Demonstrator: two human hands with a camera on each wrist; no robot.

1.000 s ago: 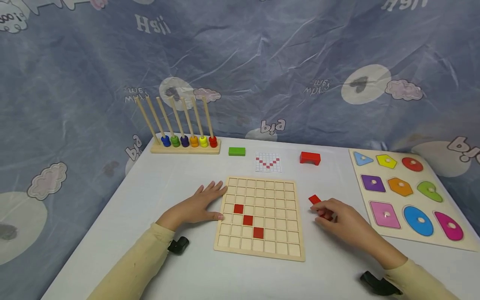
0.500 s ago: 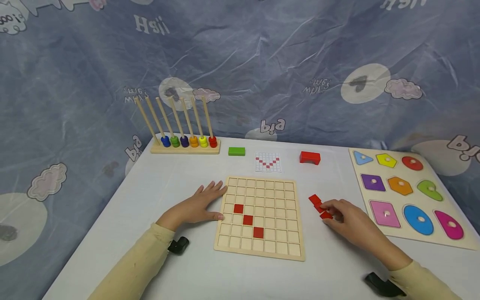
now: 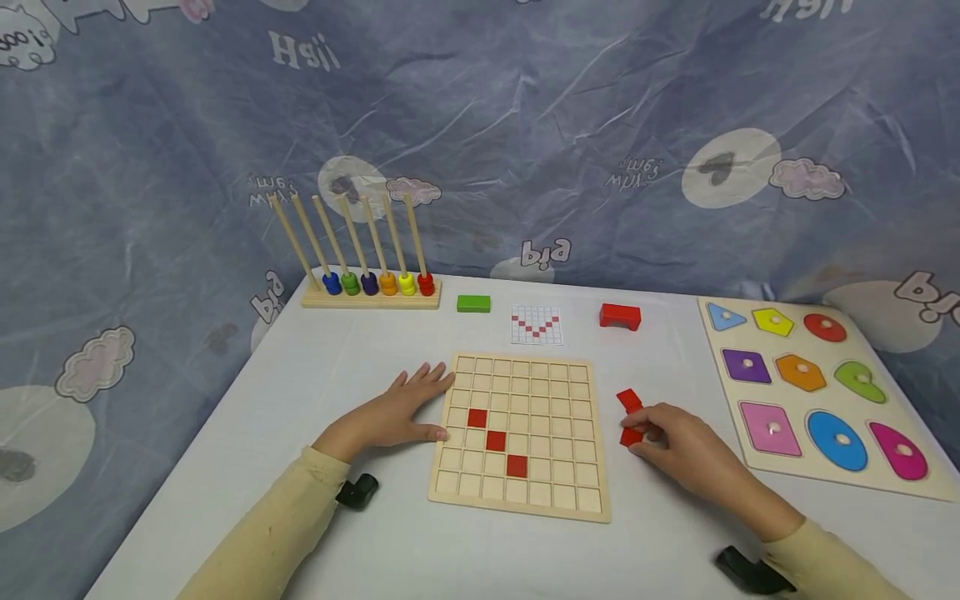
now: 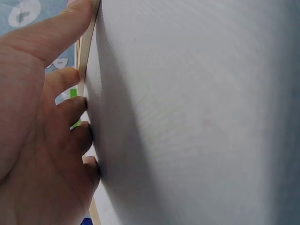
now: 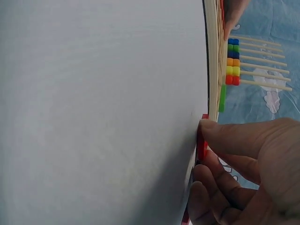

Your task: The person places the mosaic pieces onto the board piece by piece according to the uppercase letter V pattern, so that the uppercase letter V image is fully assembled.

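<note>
Where right hand [image 3: 686, 446] pinches: thin red square [image 3: 632, 437].

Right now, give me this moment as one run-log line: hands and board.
left hand: touching left edge of grid board | right hand: pinching red tile, right of board | on board: three red tiles, diagonal

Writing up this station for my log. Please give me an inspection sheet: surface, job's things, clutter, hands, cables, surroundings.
Surface: white table
Job's things: board, three red tiles set diagonally in its cells; loose tiles at its right, exact count hidden; pattern card beyond it
Clutter: bead rack, green block, red arch, shape puzzle
Hands: left hand touches the board's left edge; right hand pinches one red tile
Cables: nothing seen
Surroundings: printed blue cloth behind the table
</note>
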